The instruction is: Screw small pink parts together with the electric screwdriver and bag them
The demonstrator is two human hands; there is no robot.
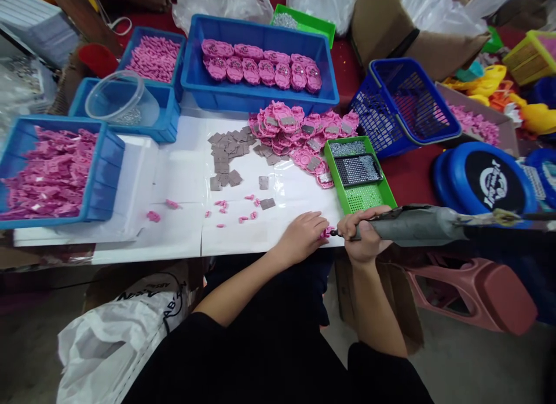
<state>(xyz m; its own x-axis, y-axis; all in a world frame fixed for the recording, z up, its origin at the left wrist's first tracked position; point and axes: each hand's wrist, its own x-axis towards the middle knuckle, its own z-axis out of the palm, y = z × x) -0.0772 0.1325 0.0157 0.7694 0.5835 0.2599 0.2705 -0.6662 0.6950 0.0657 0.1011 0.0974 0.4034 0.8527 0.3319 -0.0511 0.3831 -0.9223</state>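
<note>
My right hand (pixel 364 236) is wrapped round a grey electric screwdriver (pixel 412 225), whose dark tip points left. At that tip sits a small pink plastic part (pixel 326 232), which the fingers of my left hand (pixel 304 235) hold against the table's front edge. The hand covers most of this part. Several small pink pieces (pixel 247 216) lie loose to the left, beside grey square plates (pixel 232 146). Farther back is a heap of pink shells (pixel 291 128), some with a grey plate in them. A green tray (pixel 367 175) with screws stands just beyond my right hand.
A blue bin (pixel 260 97) holding rows of pink assemblies stands at the back. On the left are a blue bin of pink parts (pixel 102 178) and a clear tub (pixel 145 111). A blue basket (pixel 406 105) and round blue case (pixel 482 178) sit right, above a pink stool (pixel 490 288).
</note>
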